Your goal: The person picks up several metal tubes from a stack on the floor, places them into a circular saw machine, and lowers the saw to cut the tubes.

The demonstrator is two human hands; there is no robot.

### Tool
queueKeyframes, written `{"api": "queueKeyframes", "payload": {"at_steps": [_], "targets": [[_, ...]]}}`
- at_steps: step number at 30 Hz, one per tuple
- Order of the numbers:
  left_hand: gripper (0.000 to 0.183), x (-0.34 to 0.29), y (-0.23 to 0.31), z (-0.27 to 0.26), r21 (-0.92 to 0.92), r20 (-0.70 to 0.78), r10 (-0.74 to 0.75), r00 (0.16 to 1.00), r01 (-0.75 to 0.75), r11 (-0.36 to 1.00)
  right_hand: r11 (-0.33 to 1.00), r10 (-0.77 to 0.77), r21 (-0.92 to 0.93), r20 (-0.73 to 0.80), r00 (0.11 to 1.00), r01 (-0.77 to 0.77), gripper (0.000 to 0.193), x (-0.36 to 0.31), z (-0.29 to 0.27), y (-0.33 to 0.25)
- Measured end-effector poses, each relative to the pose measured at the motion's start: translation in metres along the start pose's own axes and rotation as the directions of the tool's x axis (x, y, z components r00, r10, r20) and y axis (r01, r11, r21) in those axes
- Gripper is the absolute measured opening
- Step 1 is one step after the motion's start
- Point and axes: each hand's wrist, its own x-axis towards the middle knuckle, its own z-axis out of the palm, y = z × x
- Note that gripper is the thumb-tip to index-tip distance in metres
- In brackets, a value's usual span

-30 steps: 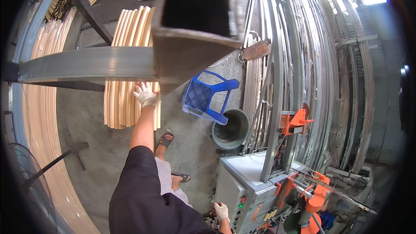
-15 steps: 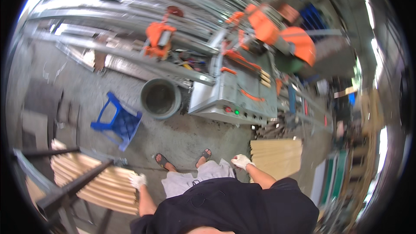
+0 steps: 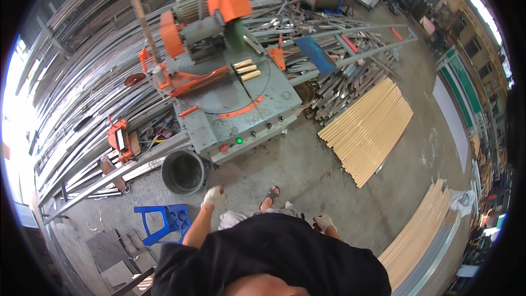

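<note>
My left hand [image 3: 215, 197], in a white glove, hangs over the floor beside the dark round bucket [image 3: 184, 173], apart from it. Its fingers are loosely bent and nothing shows in them. On the other side, my right hand [image 3: 324, 223], also gloved, hangs near my hip with fingers half curled around nothing visible. In front stands a grey cutting machine [image 3: 241, 131] with orange guards and a lit green button. Three short cream-coloured pieces [image 3: 246, 69] lie on its table, out of reach of both hands.
A blue plastic stool [image 3: 164, 223] lies on its side at left. Long cream profiles [image 3: 367, 131] lie on the floor at right, with another stack [image 3: 413, 230] nearer. Metal offcuts [image 3: 350, 71] are heaped beyond. A metal rail [image 3: 126, 169] runs left from the machine.
My view has turned to the right, bringing the machine leftward. My left hand has come away from the cream stack at left and now hangs near the bucket. The right hand still hangs at my side.
</note>
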Motion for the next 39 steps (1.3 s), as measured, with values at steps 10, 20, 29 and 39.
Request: {"api": "queueKeyframes", "payload": {"at_steps": [10, 20, 29, 39], "targets": [[0.066, 0.340, 0.292, -0.117, 0.273, -0.372, 0.137, 0.918, -0.033, 0.962, 0.779, 0.157, 0.623, -0.086, 0.984, -0.070, 0.026, 0.025, -0.033, 0.043], [0.089, 0.592, 0.328, -0.152, 0.571, -0.461, -0.170, 0.871, 0.438, 0.694, 0.976, 0.204, 0.125, -0.234, 0.951, -0.178, 0.024, 0.031, -0.046, 0.010], [0.070, 0.615, 0.349, -0.173, 0.474, -0.313, -0.159, 0.936, 0.299, 0.828, 0.770, 0.376, 0.610, -0.194, 0.906, -0.189, 0.033, 0.003, -0.098, -0.147], [0.072, 0.599, 0.581, -0.119, -0.304, -0.154, 0.138, 0.978, -0.180, 0.936, 0.812, 0.328, 0.544, -0.128, 0.936, -0.211, 0.029, 0.048, -0.134, -0.157]]}}
